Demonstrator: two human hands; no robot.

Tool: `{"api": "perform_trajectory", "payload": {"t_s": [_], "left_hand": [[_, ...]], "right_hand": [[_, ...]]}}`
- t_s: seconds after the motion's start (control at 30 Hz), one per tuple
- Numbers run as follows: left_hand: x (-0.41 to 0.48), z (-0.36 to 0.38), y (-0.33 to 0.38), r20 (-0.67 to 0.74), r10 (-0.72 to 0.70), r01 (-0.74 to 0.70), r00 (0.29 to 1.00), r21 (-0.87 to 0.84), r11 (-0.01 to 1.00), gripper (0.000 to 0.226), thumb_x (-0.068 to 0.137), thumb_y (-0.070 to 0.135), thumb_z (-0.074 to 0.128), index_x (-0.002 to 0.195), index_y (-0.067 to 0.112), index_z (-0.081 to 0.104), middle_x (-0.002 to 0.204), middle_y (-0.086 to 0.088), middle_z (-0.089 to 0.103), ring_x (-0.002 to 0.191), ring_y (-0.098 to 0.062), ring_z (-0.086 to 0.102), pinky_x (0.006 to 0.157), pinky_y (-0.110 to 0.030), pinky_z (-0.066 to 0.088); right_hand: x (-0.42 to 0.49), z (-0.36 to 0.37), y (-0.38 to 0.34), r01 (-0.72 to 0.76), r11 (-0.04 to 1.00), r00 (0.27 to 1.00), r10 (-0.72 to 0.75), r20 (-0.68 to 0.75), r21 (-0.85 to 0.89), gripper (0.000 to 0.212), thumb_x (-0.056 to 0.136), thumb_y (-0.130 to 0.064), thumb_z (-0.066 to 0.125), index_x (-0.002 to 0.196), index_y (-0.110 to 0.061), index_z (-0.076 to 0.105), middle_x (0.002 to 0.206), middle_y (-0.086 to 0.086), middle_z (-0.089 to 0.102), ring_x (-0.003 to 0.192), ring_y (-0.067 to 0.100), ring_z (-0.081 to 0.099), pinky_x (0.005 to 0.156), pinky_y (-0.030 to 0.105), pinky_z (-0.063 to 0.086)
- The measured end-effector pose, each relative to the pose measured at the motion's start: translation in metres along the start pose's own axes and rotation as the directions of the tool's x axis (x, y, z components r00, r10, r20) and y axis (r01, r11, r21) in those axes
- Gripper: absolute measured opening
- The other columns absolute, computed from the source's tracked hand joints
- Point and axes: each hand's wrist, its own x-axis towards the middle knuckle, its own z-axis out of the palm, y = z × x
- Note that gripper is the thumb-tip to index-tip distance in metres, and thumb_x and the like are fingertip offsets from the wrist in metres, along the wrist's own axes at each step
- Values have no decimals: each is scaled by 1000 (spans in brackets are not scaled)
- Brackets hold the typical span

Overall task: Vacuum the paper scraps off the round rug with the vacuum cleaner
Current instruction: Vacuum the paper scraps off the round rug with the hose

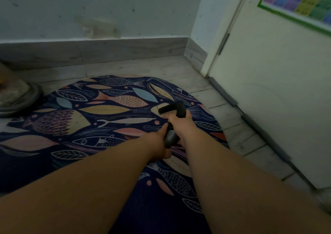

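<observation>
Nearest, item one: our two bare forearms [93, 185], reaching forward and converging over the round rug [68, 126].

Item two: our left hand [158, 141], fingers curled round the ribbed grey hose [169, 138] of the vacuum cleaner, thumb laid along its upper side.

Item three: our right hand [182, 127], just beyond the left one, clamped where the hose meets the black handle piece [172, 109]. Both hands are closed on the same assembly, the left on the ribbed part and the right on the smooth black part.

Item four: the black handle piece itself, bent like an elbow. Its free end points away to the left of the right hand, over the rug. Whether it touches the rug we cannot tell.

Item five: the rug, dark blue with fish and leaf shapes in pink, yellow and pale blue. It spreads beneath both hands and far out to the left of them.

Item six: the floor [211, 97] of pale wood-look tiles, showing to the right of the right hand and beyond the rug.

Item seven: a cream door [268, 83] to the right of the right hand, with a grey strip [250, 120] along its bottom edge, a hinge [223, 44] on its near side, and a coloured chart [300, 2] with a green border high up.

Item eight: well to the left of the left hand, at the rug's edge, a round dark-rimmed object [26, 99], blurred and cut by the frame.

Item nine, farthest: a grey skirting board [93, 51] below a pale, marked wall [93, 6].
</observation>
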Motion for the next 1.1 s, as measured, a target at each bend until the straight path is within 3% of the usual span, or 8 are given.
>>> {"api": "perform_trajectory", "payload": {"t_s": [0.23,0.33,0.47,0.63,0.73,0.83,1.1], "left_hand": [[28,15,20,47,71,-74,996,62,995,98,88,30,59,148,31,-19,130,-18,50,112,-31,52,93,-35,42],[42,15,12,39,86,-88,996,66,994,97,88,29,59,148,32,-17,128,-17,52,110,-31,54,91,-34,43],[56,1,-13,34,66,-68,997,77,995,98,88,30,61,149,34,-16,135,-17,47,115,-31,51,92,-32,41],[54,-18,-42,48,-17,15,999,45,999,103,87,31,63,146,36,-22,131,-16,53,106,-28,58,85,-29,45],[40,-33,-47,68,-66,65,996,12,998,105,86,29,64,146,35,-22,129,-16,56,104,-27,59,88,-34,49],[25,-57,-49,92,-121,121,988,2,993,104,86,30,65,148,34,-19,137,-14,50,111,-27,56,94,-36,47],[3,-106,-51,114,-186,194,976,-71,978,100,87,31,62,149,29,-16,152,-8,31,128,-26,45,105,-37,39]], "right_hand": [[5,-28,18,-22,1000,974,19,-224,-10,87,94,-31,58,157,-40,-1,137,18,50,67,24,47,80,46,54],[16,-20,23,-5,1000,961,7,-275,7,87,95,-32,59,158,-40,-1,139,17,51,66,22,46,70,40,46],[27,4,21,7,996,961,18,-275,90,88,94,-32,61,157,-39,-1,141,16,50,82,26,50,71,38,42],[27,35,-2,-7,998,986,16,-163,58,87,96,-33,61,158,-40,0,144,14,48,88,26,48,73,36,43],[17,44,-17,-33,997,996,38,-82,65,89,93,-28,62,157,-43,2,144,13,47,91,26,50,82,41,50],[6,52,-38,-76,994,997,76,5,73,87,94,-27,60,156,-45,1,143,13,46,97,29,53,92,47,52],[-5,70,-92,-157,987,973,153,170,14,88,92,-26,58,156,-44,0,138,13,47,95,31,57,87,49,55]]}}
